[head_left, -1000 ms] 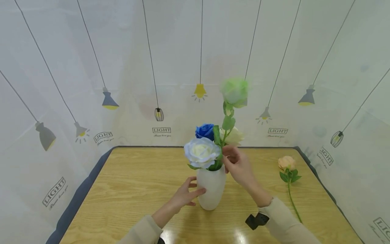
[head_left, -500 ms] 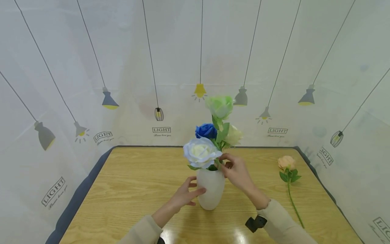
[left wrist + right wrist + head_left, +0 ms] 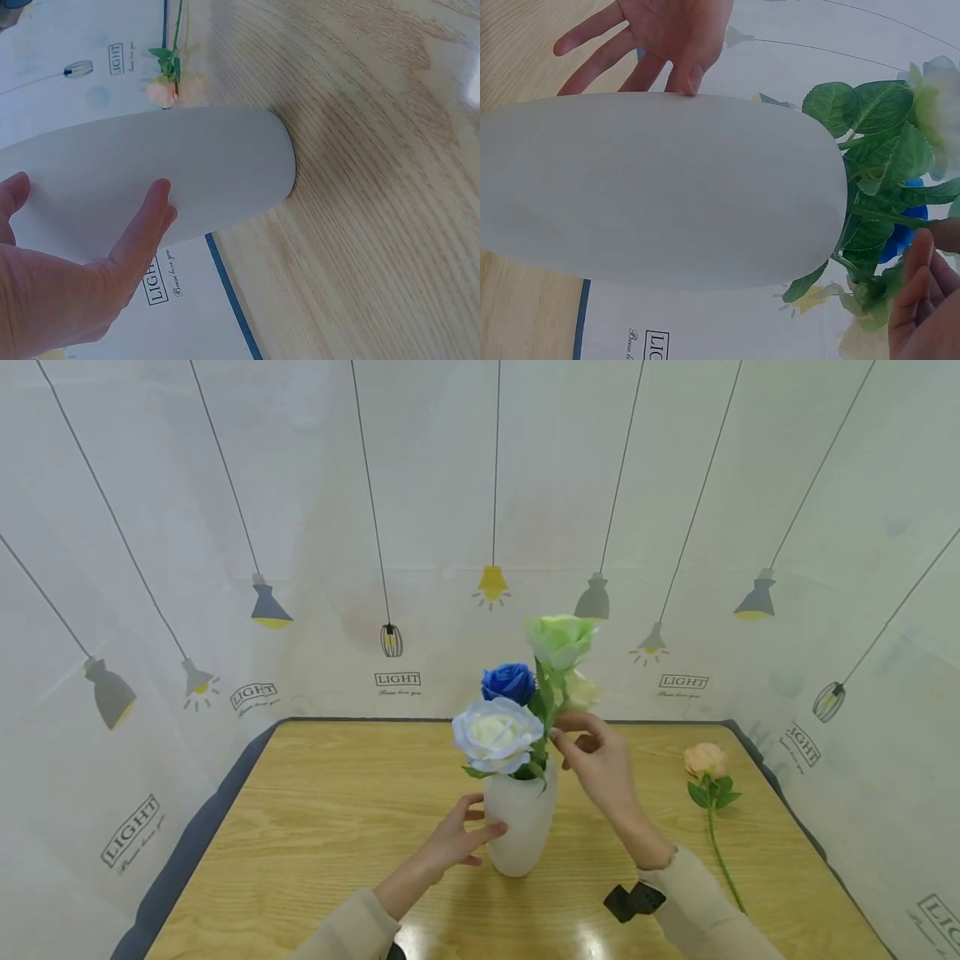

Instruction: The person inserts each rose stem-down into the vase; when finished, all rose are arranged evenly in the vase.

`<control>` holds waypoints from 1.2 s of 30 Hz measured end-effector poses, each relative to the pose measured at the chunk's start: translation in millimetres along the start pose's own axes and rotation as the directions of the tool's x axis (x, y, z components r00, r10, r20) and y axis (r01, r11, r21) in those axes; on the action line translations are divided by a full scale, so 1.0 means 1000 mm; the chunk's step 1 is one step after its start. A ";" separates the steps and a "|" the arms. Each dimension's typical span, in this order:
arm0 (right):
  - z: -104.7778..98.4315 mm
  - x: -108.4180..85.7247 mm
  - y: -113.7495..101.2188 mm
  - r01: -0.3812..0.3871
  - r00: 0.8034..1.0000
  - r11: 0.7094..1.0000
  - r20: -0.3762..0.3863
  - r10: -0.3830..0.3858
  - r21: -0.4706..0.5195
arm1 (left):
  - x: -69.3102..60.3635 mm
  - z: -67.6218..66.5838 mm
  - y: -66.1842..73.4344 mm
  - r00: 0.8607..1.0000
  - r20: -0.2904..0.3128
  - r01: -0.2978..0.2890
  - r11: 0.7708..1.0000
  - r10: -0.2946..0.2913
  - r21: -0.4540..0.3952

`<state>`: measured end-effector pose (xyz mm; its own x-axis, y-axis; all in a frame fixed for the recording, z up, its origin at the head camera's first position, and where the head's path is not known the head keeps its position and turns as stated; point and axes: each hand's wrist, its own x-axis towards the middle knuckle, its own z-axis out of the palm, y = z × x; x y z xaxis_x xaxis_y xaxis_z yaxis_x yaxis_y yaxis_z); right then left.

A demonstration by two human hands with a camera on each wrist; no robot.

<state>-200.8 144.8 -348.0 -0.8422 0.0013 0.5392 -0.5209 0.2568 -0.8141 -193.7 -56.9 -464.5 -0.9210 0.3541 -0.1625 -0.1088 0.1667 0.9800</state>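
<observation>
A white vase (image 3: 521,831) stands on the wooden table, holding a blue rose (image 3: 508,682), a pale blue-and-white rose (image 3: 497,735) and a cream rose (image 3: 581,692) partly hidden at the back. My right hand (image 3: 606,768) pinches the stem of a green rose (image 3: 559,642) just above the vase mouth; in the right wrist view that stem (image 3: 885,215) runs into the vase among green leaves. My left hand (image 3: 453,839) rests against the vase's left side, its fingers (image 3: 142,225) fairly straight and spread on the wall.
A peach rose (image 3: 706,762) with a long stem lies on the table (image 3: 337,810) to the right. Behind the table hangs a pale cloth (image 3: 420,510) printed with lamps. Dark edging (image 3: 180,852) runs along the table's sides.
The green rose has come down lower at the vase, swinging left and then back right. My right hand dipped with it, then rose slightly along the stem. My left hand stays in place.
</observation>
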 end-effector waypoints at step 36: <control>0.008 0.013 -0.015 0.054 0.998 0.998 0.039 -0.053 -0.044 | -0.002 0.001 0.004 1.000 0.004 0.005 1.000 -0.005 -0.008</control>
<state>-205.0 133.5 -330.4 -0.8185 -0.0503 0.5723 -0.5591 0.2992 -0.7733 -191.8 -56.6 -460.7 -0.9188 0.3570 -0.1683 -0.1167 0.1616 0.9799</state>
